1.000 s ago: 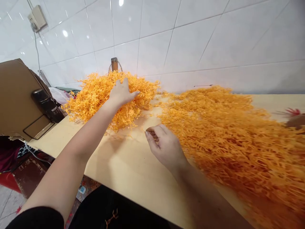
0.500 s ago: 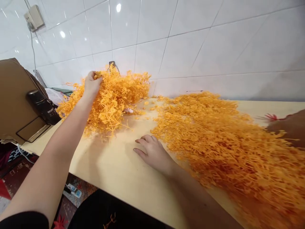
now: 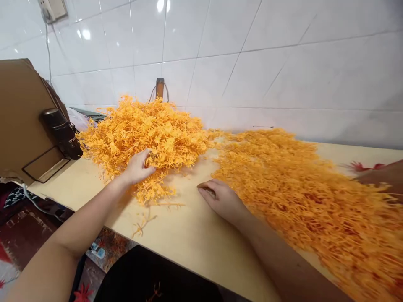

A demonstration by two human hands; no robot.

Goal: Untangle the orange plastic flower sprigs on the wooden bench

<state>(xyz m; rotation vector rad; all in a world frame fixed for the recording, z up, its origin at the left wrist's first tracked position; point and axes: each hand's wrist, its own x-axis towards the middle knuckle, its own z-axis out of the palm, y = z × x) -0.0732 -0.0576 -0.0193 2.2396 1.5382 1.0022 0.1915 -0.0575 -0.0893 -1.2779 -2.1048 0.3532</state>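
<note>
A heaped mound of orange plastic-looking sprigs [image 3: 163,130] stands on the left of the pale table [image 3: 185,226]. At its front edge, my left hand [image 3: 137,167] has its thumb and fingers curled round some sprigs, and the fingertips are partly hidden. A small clump of sprigs hangs low just beneath that hand. My right hand [image 3: 222,197] rests by the table surface between two piles, thumb and forefinger pinched together; whatever is between the tips is too small to make out. Beside it spreads a wide, flatter orange pile [image 3: 292,184].
A cardboard box [image 3: 22,113] and a black vacuum flask [image 3: 61,130] stand at the left. A brown-handled object [image 3: 160,89] leans on the tiled wall behind the mound. Loose sprigs [image 3: 140,226] lie near the front edge. Red pieces [image 3: 362,166] show at far right.
My left hand has come down from the top of the mound to its front, and the mound sits wider and lower. My right thumb and forefinger, apart before, now meet.
</note>
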